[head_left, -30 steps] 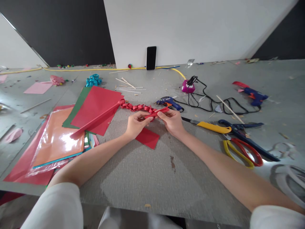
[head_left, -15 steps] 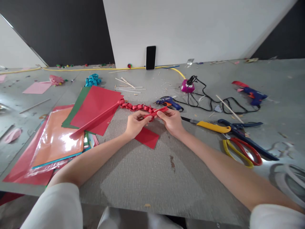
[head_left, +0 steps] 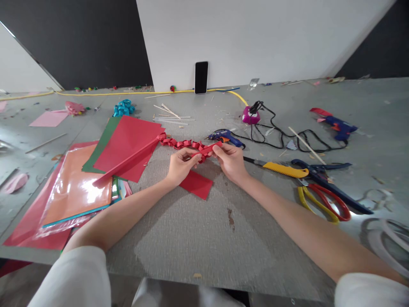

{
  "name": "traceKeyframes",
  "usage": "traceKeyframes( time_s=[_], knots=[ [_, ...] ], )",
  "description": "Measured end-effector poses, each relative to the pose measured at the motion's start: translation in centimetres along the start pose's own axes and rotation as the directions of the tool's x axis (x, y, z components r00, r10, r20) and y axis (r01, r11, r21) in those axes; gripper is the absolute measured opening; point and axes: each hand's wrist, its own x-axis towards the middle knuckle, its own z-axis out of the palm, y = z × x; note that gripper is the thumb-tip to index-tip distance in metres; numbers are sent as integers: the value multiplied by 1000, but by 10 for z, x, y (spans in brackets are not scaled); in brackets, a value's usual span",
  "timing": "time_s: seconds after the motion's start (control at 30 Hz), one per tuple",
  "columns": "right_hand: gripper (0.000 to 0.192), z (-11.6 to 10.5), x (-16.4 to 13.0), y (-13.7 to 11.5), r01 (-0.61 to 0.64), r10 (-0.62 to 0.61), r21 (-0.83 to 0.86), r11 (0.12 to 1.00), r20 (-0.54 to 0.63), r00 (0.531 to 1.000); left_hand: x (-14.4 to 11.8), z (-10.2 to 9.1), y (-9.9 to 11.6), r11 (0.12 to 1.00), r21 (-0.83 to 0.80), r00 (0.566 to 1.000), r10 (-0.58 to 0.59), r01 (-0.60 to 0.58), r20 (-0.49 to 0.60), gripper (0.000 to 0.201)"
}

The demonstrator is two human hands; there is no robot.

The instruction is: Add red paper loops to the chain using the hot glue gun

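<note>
Both my left hand point(head_left: 180, 165) and my right hand point(head_left: 230, 161) pinch a narrow folded strip of red paper point(head_left: 207, 149), one at each end. Just behind it on the table lies a chain of red paper loops point(head_left: 179, 144); its right end is partly hidden by my fingers. A red paper rectangle point(head_left: 198, 185) rests below my hands. To the left, a long red paper strip point(head_left: 128, 163) crosses a stack of red sheets point(head_left: 128, 143) with a green sheet point(head_left: 102, 147) under them.
A blue glue gun point(head_left: 225, 137) with a black cord lies beyond my right hand. Right of it are a yellow-handled cutter point(head_left: 284, 169), scissors point(head_left: 332, 202) and a second glue gun point(head_left: 341, 128). Packed coloured paper point(head_left: 76, 183) lies left. A phone point(head_left: 201, 77) leans against the wall.
The strip's right end has dropped slightly, and the strip now shows flatter and more closed between my fingers. My hands stay in nearly the same place.
</note>
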Motion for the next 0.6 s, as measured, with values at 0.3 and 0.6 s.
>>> traceKeyframes(
  time_s=[0.3,0.6],
  knots=[
    [21,0,-1,-1,-8,8,3,1000,-4,1000,0,-1,1,1000,21,1000,-5,4,25,37],
    [30,7,-7,-19,-8,18,-154,988,63,998,-1,0,-1,996,83,991,34,-45,130,34]
  ],
)
